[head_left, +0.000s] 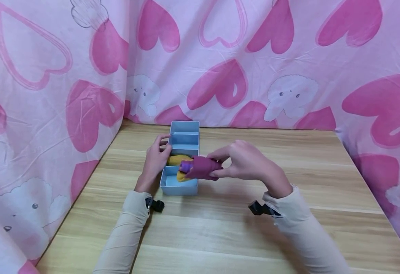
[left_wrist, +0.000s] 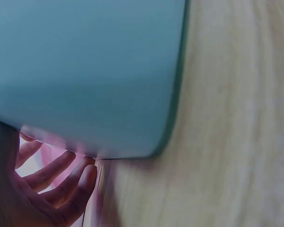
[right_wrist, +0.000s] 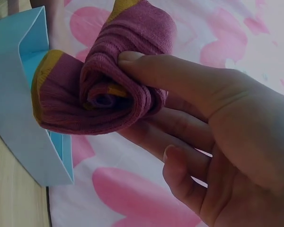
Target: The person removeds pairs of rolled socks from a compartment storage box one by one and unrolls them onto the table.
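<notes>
Over the near part of the blue box (head_left: 179, 190), the right hand (head_left: 247, 163) pinches a rolled maroon sock (head_left: 204, 168), long axis left-right, yellow-edged end pointing left, seemingly mid-placing and needing careful lowering, while slightly farther the left hand (head_left: 156, 159) rests loose-fingered against the box's left side.

Sock (head_left: 204, 168) overhangs near compartment (head_left: 171, 178); far ones (head_left: 184, 140) seem accessible.

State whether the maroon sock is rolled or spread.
Rolled: the right-wrist view shows the maroon sock coiled in layers, pinched by the right hand.
</notes>
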A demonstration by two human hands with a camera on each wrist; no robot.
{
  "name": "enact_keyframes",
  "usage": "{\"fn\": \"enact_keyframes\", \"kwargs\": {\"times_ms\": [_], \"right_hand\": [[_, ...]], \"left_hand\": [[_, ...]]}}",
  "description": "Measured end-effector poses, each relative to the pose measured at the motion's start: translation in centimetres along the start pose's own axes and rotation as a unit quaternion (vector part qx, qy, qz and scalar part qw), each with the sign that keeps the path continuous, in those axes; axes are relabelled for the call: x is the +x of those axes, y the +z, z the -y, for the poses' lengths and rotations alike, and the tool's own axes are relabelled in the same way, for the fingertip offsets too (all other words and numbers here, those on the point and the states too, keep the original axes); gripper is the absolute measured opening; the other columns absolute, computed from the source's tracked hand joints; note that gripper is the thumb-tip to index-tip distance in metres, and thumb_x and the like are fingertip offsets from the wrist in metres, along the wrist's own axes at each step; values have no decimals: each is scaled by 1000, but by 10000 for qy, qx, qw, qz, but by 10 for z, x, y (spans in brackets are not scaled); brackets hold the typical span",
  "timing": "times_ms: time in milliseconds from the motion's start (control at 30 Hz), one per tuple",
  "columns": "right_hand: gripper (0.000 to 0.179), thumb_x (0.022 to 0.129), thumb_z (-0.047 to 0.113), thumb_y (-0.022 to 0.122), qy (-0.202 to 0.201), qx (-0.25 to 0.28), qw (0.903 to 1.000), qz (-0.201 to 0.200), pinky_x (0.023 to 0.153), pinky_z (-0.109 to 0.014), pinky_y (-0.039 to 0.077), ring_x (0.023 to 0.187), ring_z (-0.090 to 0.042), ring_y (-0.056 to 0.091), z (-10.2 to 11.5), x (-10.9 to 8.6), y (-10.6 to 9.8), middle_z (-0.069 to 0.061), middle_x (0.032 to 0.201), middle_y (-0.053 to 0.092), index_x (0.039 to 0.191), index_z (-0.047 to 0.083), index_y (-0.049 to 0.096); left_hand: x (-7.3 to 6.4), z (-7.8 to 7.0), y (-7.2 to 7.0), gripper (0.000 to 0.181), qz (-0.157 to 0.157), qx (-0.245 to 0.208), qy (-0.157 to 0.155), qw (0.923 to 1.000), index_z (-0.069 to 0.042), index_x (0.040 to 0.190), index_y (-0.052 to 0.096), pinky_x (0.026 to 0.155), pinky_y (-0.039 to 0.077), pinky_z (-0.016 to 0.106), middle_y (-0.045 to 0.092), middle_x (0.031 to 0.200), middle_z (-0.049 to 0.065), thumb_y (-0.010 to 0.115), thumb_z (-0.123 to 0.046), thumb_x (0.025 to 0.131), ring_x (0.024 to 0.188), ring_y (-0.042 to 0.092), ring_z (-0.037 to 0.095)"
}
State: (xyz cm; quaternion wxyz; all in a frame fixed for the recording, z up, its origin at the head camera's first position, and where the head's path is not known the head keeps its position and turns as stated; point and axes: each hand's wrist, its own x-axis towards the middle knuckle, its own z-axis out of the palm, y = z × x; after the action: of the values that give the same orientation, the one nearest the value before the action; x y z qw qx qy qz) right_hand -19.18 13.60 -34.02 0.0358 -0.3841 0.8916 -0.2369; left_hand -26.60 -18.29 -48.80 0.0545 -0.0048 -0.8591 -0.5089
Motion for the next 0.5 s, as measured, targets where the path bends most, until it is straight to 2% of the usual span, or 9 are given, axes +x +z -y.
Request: {"fn": "enact_keyframes", "kwargs": {"times_ms": [200,333,500], "right_hand": [[37,86,40,93,143,188,9997,91,81,-33,56,90,10,73,-13,-19,-1,27,97,79,121,43,81],[37,86,37,93,356,515,9971,426,85,-32,58,88,9,74,-25,-28,5,25,96,80,121,38,82],[37,88,32,92,664,1003,9896,793,90,-33,61,90,3,76,-46,-32,18,18,101,82,123,27,83]], "left_hand": [[0,1,-1,43,10,-16,36,10000,-25,152,55,109,57,60,61,154,14,56,-31,110,132,66,39],[1,1,-1,43,35,-26,63,10000,-24,153,55,109,56,60,61,155,14,55,-31,111,133,65,38],[0,1,0,42,15,-57,72,10000,-25,153,55,110,56,60,61,154,13,55,-31,111,133,65,38]]}}
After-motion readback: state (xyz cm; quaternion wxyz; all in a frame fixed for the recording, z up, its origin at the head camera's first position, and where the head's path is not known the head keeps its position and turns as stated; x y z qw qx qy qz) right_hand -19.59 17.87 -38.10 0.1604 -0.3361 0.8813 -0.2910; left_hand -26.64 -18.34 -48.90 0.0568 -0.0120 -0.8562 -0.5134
